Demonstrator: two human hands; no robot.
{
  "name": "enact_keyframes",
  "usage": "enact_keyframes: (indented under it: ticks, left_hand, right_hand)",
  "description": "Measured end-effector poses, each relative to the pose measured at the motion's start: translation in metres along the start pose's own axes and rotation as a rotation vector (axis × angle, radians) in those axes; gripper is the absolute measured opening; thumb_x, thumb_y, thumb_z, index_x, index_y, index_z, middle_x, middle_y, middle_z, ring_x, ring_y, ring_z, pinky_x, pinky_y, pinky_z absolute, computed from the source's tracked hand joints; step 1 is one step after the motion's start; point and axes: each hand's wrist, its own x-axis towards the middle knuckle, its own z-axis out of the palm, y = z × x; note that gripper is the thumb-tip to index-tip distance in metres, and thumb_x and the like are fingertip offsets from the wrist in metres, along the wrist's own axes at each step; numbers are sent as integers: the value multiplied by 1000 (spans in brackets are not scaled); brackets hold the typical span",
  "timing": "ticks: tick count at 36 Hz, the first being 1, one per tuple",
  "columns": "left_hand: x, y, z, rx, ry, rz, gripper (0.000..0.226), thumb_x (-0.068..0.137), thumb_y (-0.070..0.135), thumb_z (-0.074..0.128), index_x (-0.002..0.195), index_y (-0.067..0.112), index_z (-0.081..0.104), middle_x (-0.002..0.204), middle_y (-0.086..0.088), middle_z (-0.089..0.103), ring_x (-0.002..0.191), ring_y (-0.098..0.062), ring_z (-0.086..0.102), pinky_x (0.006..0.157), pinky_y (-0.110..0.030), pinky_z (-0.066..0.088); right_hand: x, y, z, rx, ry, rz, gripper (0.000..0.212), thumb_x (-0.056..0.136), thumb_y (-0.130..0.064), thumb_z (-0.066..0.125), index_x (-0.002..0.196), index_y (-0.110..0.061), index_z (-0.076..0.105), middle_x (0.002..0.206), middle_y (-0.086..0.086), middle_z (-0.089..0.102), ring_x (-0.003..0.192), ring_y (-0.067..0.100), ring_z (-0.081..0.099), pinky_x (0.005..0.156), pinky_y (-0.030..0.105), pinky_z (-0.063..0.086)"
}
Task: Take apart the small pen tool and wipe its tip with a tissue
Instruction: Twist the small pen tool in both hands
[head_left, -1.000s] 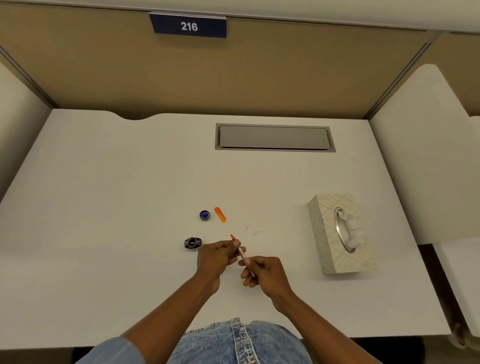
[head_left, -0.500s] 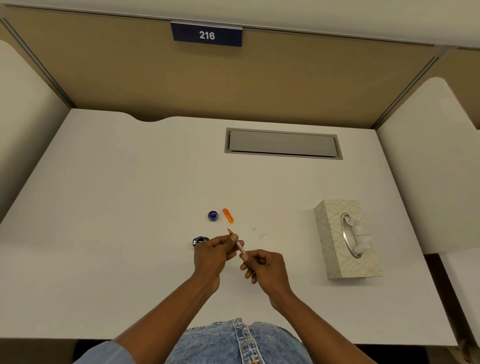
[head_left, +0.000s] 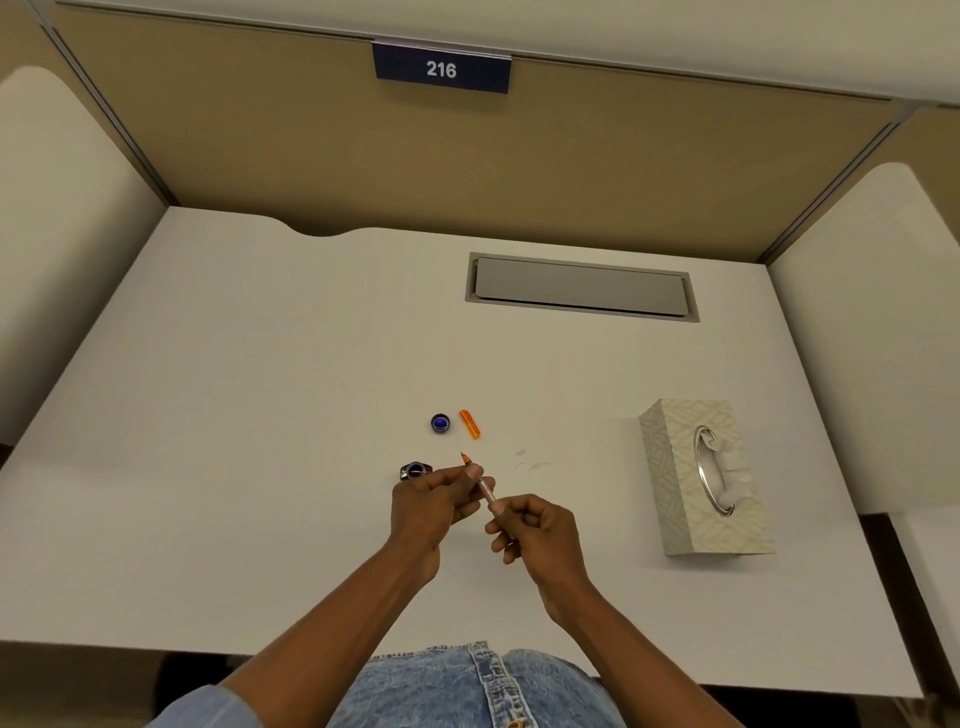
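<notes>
A thin pink pen tool (head_left: 486, 488) with an orange tip pointing away from me is held between both hands, just above the white desk (head_left: 260, 415). My left hand (head_left: 431, 506) pinches its front section near the tip. My right hand (head_left: 535, 527) grips its rear end, which is hidden in the fingers. An orange cap (head_left: 469, 424) lies on the desk beyond the hands. A patterned tissue box (head_left: 675, 499) with a metal ring opening and white tissue showing stands to the right.
A small round blue-topped lid (head_left: 440, 423) sits beside the orange cap. A dark small bottle (head_left: 414, 470) stands just left of my left hand. Faint ink marks (head_left: 527, 460) stain the desk. A grey cable hatch (head_left: 582, 287) lies further back, before the partition wall.
Both hands stay on the pen in nearly the same pose. The camera view has shifted, so the desk items appear a little more to the right.
</notes>
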Motion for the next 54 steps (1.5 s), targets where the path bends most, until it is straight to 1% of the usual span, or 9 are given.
enact_keyframes:
  ticks: [7,12,21,26,34,39,43,47,54]
  left_hand:
    - [-2,5,-1,-15,-11,8,23,93,27,80,107,10,82,99,-9,85,95,-21,83,78,-25,66]
    - [-3,6,-1,-44,-35,10,24,92,25,81,108,8,82,100,-12,85,98,-23,82,80,-27,67]
    - [-5,8,-2,-51,-31,16,23,92,24,81,108,8,82,100,-12,85,96,-24,83,76,-25,66]
    - [-6,9,-1,-37,-28,28,22,93,22,80,110,8,82,99,-11,85,96,-24,83,73,-24,66]
    - [-6,10,-1,-38,-25,43,22,94,22,79,110,7,81,99,-11,85,96,-24,83,75,-25,66]
    - [-8,10,-1,-36,-35,46,22,94,21,79,110,7,81,99,-12,85,96,-24,83,75,-25,66]
    - [-9,10,-1,-35,-35,40,20,94,20,79,109,7,82,100,-12,85,96,-24,83,76,-25,66]
    - [-11,10,0,-37,-39,41,18,94,18,78,108,7,82,99,-12,85,94,-24,83,72,-23,65]
    - [-10,10,1,-3,-57,46,19,94,19,79,108,6,82,98,-12,85,94,-23,83,73,-23,65]
  right_hand:
    - [-2,-1,4,37,-14,13,24,102,-33,67,96,-15,82,82,11,81,63,23,71,59,30,59]
    - [-3,0,1,67,-9,4,12,98,-20,73,97,-14,83,82,15,79,64,24,69,59,29,58]
    - [-3,1,2,92,-33,20,21,100,-31,71,94,-16,85,84,15,80,64,23,70,62,30,59]
    - [-3,2,2,73,-26,1,10,95,-21,76,95,-13,83,81,16,79,64,24,69,60,29,58]
    - [-3,1,4,91,-41,8,24,100,-33,70,91,-16,85,82,17,79,63,22,69,59,29,57]
    - [-1,3,3,77,-34,4,11,97,-18,74,92,-14,83,81,18,78,63,25,67,58,30,57]
    - [-1,2,4,90,-25,12,14,93,-24,79,100,-11,80,82,17,79,63,25,69,58,31,58]
    - [-3,5,4,92,-41,11,25,102,-35,67,95,-18,84,84,16,79,64,24,70,60,30,58]
    - [-3,6,1,71,-27,-7,10,97,-18,74,96,-12,81,81,17,78,64,25,68,60,33,59]
